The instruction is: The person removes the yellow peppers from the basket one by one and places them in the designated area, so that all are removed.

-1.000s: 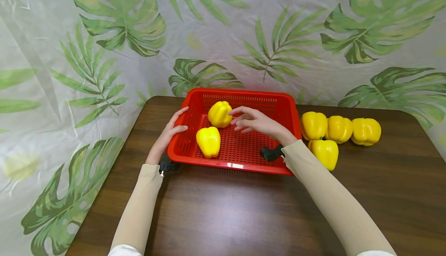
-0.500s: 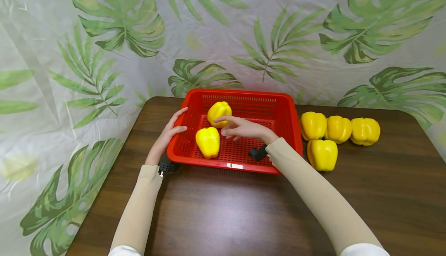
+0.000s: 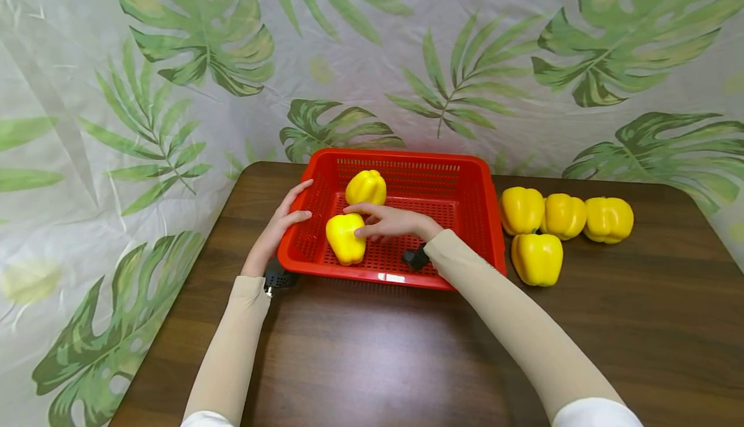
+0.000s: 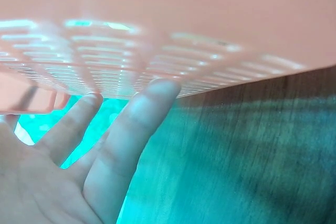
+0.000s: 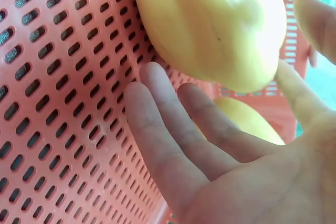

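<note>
A red plastic basket (image 3: 473, 188) with slotted walls stands on the table. Inside lie two yellow bell peppers: a front one (image 3: 344, 246) and a back one (image 3: 366, 185). My right hand (image 3: 401, 221) is in the basket, thumb and index finger right at the front pepper's side. In the right wrist view its fingers (image 5: 168, 124) are spread loosely under a large yellow bell pepper (image 5: 210, 35), not curled round it. My left hand (image 3: 279, 223) rests against the basket's left side; in the left wrist view straight fingers (image 4: 136, 135) reach its slotted wall (image 4: 210, 61).
Several more yellow bell peppers (image 3: 537, 259) sit in a cluster on the brown wooden table (image 3: 372, 362), right of the basket. A leaf-patterned sheet (image 3: 494, 46) hangs behind and left of the table. A black wrist device (image 3: 415, 258) shows below the right wrist.
My right hand has moved left and toward the near side, from beside the back pepper to the front one. The left hand and the basket stay in place.
</note>
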Tool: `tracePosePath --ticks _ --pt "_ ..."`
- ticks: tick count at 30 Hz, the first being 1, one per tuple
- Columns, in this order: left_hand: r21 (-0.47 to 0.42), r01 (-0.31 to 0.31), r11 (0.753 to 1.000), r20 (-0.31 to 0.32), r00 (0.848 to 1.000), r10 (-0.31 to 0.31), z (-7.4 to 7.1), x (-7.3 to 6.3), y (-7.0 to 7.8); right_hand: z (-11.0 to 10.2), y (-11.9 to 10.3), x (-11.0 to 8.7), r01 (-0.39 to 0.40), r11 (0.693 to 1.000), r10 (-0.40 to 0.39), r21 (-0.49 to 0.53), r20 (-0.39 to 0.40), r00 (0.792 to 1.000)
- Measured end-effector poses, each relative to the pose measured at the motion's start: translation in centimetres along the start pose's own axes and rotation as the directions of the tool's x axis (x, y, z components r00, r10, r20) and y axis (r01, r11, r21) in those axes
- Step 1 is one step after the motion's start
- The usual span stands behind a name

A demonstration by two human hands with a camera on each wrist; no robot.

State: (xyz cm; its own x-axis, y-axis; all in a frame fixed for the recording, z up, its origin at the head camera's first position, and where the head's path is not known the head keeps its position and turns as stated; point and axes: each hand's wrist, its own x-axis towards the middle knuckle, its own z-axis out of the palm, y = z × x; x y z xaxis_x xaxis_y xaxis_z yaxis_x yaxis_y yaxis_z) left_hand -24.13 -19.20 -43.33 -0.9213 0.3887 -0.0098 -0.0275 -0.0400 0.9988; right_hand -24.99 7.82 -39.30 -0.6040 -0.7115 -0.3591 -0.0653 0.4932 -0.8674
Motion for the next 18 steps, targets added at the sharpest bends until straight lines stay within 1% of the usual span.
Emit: tracePosePath --ticks 4,9,15,18 --pt "0.003 -0.004 1.000 0.001 1.000 0.004 0.02 0.03 0.03 0.30 -0.10 0.40 -0.005 1.000 0.005 -0.016 -0.003 1.000" --pt "0.001 0.001 1.000 0.004 1.000 -0.001 0.03 -0.02 0.05 0.67 -0.27 0.65 0.014 1.000 -0.015 -0.017 -0.004 1.000" --pt "0.005 0.007 1.000 0.003 1.000 -0.007 -0.01 -0.06 0.05 0.87 -0.45 0.66 0.090 0.995 -0.090 -0.049 0.008 0.996" --pt "0.008 0.008 1.000 0.001 1.000 -0.008 0.00 -0.09 0.08 0.87 -0.51 0.62 0.103 0.994 -0.103 -0.043 0.002 0.995"
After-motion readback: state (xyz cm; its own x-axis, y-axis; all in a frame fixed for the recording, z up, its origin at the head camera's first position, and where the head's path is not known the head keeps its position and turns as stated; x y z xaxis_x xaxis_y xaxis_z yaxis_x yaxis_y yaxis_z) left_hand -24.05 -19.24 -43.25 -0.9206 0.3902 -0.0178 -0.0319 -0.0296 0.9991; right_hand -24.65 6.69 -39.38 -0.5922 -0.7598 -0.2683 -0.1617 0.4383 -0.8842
